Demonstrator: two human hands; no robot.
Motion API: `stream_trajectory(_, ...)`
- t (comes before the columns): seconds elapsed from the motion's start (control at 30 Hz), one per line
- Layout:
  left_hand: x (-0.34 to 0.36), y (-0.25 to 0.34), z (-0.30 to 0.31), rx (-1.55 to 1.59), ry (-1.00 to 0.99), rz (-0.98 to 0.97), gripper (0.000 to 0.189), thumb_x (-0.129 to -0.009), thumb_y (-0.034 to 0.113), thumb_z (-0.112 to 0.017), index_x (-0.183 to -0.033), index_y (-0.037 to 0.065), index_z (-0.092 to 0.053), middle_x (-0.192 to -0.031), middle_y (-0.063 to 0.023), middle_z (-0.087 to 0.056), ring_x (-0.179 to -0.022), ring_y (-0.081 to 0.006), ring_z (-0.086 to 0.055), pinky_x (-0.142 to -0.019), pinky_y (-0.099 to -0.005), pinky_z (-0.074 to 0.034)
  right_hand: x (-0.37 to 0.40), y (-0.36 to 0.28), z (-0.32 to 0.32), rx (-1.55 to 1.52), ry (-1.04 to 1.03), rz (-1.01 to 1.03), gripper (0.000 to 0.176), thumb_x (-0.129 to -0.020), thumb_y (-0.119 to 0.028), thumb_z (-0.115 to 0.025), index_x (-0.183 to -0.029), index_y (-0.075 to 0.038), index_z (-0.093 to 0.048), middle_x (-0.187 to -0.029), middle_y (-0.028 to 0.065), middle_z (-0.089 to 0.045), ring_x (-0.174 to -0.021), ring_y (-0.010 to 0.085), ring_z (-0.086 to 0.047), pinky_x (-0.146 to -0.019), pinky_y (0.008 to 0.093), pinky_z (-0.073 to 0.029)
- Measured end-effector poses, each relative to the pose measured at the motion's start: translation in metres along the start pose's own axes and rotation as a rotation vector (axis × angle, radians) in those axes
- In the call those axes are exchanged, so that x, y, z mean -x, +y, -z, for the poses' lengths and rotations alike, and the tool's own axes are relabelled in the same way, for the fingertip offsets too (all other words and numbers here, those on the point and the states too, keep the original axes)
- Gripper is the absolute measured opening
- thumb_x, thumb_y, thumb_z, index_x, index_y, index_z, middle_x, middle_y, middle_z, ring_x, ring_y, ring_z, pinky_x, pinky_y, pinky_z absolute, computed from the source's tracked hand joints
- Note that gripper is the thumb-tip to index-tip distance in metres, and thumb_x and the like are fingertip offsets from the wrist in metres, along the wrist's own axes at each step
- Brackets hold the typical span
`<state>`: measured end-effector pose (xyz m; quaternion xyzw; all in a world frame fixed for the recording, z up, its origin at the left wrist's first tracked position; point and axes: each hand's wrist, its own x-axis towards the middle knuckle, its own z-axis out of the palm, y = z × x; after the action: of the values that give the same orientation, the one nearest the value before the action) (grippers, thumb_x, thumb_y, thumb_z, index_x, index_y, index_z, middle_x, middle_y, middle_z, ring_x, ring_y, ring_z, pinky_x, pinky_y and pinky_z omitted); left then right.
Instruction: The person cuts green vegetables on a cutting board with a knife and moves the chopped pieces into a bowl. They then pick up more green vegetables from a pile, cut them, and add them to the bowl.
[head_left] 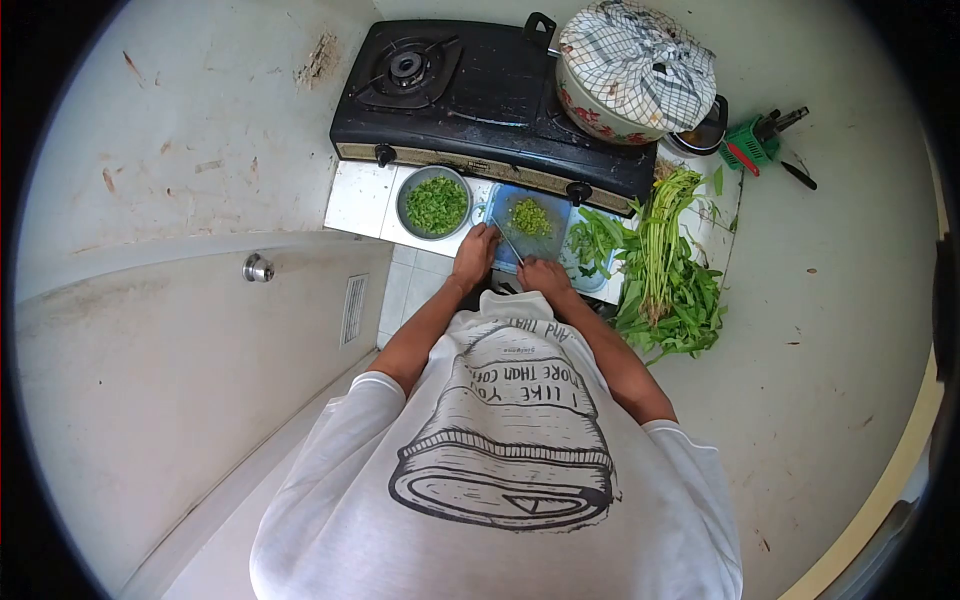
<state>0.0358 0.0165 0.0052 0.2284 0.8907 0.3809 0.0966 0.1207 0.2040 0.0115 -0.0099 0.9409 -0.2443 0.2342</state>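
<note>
My right hand [543, 275] is closed around the handle of a knife [507, 242]. Its blade slants up and left over a blue cutting board [550, 247]. A small heap of chopped greens [530, 217] lies on the board. At the board's left edge is my left hand [478, 252], fingers curled together near the knife's tip; whatever they hold, if anything, is hidden. Left of it stands a grey bowl [402, 212] containing chopped greens [437, 206]. Cut leafy pieces [592, 238] sit just right of the board.
A black gas stove [480, 110] stands behind the board, bearing a floral pot [600, 120] wrapped in checked cloth [645, 65]. Long-stemmed leafy greens [660, 250] spread over the counter's right end. Beyond them is a green basket [745, 140] with utensils. A wall is close on the left.
</note>
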Motion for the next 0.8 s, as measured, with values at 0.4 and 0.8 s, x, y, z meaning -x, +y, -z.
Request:
stream_trajectory(0.4,0.0,0.002,-0.003,0.003,0.034,0.035,0.01,-0.092,0.01,-0.07,-0.098,0.002,-0.068,-0.09,-0.0189,-0.061,-0.083,-0.0431,-0.065,-0.073,-0.0512,-0.051,0.009,0.0,0.006,-0.01,0.004,0.043,0.047,-0.105,-0.039,-0.047,-0.105,0.004,-0.064,-0.088,0.03,-0.073,-0.086,0.0476,-0.073,-0.081,0.058,-0.057)
stream_trajectory(0.8,0.002,0.0,-0.007,0.047,0.039,0.016,0.005,-0.089,-0.001,-0.065,-0.091,0.002,-0.062,-0.09,-0.0205,-0.058,-0.081,-0.0448,-0.063,-0.07,-0.0521,-0.051,-0.002,-0.002,-0.003,0.06,-0.036,0.013,0.048,-0.106,-0.04,-0.045,-0.111,0.005,-0.061,-0.095,0.0283,-0.074,-0.092,0.045,-0.074,-0.087,0.0568,-0.056)
